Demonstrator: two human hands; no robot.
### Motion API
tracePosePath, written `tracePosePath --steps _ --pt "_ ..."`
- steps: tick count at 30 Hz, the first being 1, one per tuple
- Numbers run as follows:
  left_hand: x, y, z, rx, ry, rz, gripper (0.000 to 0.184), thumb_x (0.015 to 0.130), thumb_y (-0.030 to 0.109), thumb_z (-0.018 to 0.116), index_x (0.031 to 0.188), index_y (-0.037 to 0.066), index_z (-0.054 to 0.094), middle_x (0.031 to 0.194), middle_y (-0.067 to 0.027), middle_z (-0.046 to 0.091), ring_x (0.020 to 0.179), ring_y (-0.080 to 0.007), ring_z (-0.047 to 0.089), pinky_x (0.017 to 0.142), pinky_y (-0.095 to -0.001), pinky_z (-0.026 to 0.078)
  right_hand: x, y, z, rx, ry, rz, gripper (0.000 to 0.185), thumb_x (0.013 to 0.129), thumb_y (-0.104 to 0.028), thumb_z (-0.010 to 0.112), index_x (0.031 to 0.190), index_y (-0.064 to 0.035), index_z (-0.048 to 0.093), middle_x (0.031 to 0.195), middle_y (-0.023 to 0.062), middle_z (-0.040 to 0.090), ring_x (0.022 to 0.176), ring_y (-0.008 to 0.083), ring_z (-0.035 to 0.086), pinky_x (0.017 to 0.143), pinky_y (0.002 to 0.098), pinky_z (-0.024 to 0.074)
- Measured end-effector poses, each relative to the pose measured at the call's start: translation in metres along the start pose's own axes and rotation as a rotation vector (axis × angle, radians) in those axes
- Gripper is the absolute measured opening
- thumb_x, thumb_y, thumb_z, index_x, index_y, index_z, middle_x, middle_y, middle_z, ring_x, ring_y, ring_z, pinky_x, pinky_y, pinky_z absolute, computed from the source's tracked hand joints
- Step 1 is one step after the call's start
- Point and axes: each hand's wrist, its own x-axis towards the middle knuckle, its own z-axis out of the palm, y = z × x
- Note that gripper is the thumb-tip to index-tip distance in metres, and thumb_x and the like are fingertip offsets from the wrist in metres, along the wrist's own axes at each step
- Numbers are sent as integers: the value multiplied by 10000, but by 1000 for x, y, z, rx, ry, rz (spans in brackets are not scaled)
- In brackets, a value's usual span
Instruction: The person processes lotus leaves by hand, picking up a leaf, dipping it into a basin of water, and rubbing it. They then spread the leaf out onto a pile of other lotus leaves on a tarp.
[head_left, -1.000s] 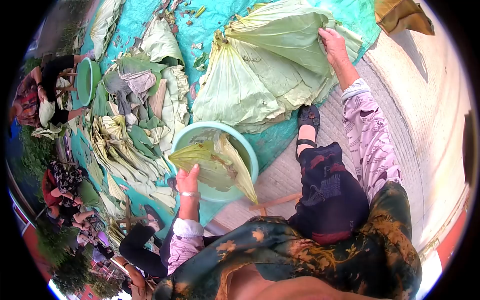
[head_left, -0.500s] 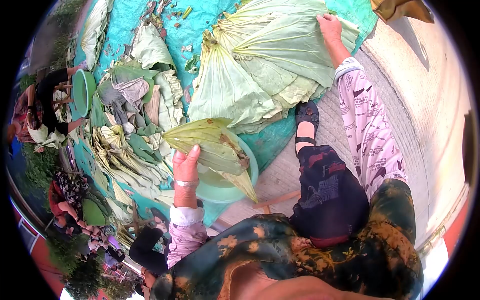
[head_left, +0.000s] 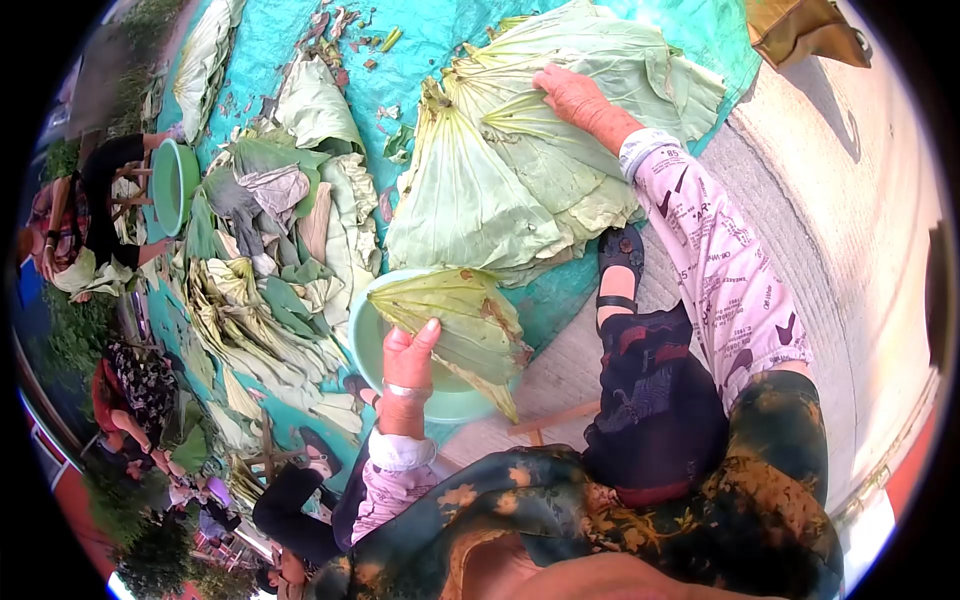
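Observation:
My left hand [head_left: 408, 358] is closed on a yellowish-green lotus leaf [head_left: 462, 318] with brown, ragged edges. The leaf hangs over a pale green basin [head_left: 365, 345], hiding much of its inside. Farther forward, my right hand [head_left: 580, 98] lies on a fanned stack of large, pale green lotus leaves [head_left: 480, 195], its fingers stretched over the upper leaf. The stack's gathered, yellowed stem ends point to the left.
A turquoise tarp [head_left: 400, 40] lies under the leaves. Crumpled leaves [head_left: 270, 310] are heaped at left. Another green basin [head_left: 175, 187] stands near a seated person [head_left: 75, 225]. More people sit at lower left. A brown bag [head_left: 810, 35] is on the concrete at upper right.
My right hand has moved left from the stack's far right edge onto its middle. My left hand has shifted slightly right and down with the held leaf.

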Motion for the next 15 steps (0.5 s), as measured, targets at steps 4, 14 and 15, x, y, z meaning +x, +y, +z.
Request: tracePosePath --steps 4,14,15 --pt "-4 0 -1 -26 9 -2 295 803 73 584 1089 15 537 1010 -60 604 889 -131 559 812 -267 424 1 8 -17 159 150 58 200 733 -116 578 924 -111 517 958 96 513 900 292 532 747 386 434" --pt "3 -2 2 -39 15 -19 275 800 52 579 1070 12 546 994 -66 609 867 -130 567 794 -265 436 79 12 -27 43 195 150 176 747 -101 557 920 -117 531 965 110 518 917 308 524 755 404 433" --pt "5 -1 2 -53 16 -19 280 799 49 578 1075 12 543 1000 -68 607 876 -133 565 799 -268 435 83 9 -21 49 205 140 168 746 -92 550 913 -116 543 956 124 523 911 315 528 747 412 434"
